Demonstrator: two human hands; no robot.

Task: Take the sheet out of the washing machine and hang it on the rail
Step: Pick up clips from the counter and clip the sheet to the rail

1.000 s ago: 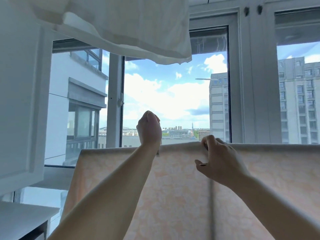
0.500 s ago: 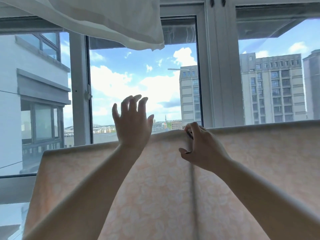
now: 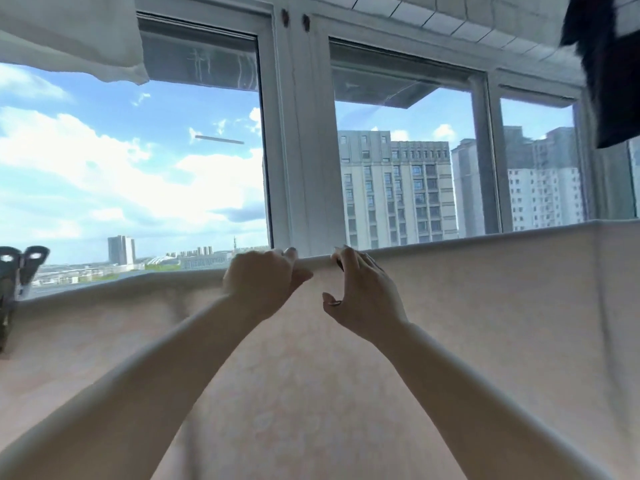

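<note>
Head view: sheet (image 3: 450, 306) hides rail; hands (image 3: 308, 285) blurred.

Both forearms were bare right down to the bottom edge of the view, with no sleeve showing. The left hand (image 3: 263, 282) and the right hand (image 3: 363, 299) wore no gloves. The nails looked fairly long.

The pale peach patterned sheet (image 3: 450, 323) hangs before the white-framed window (image 3: 298, 133); both hands (image 3: 263, 282) (image 3: 363, 296) sit side by side at its top fold, a grey clip (image 3: 20, 268) far left.
</note>
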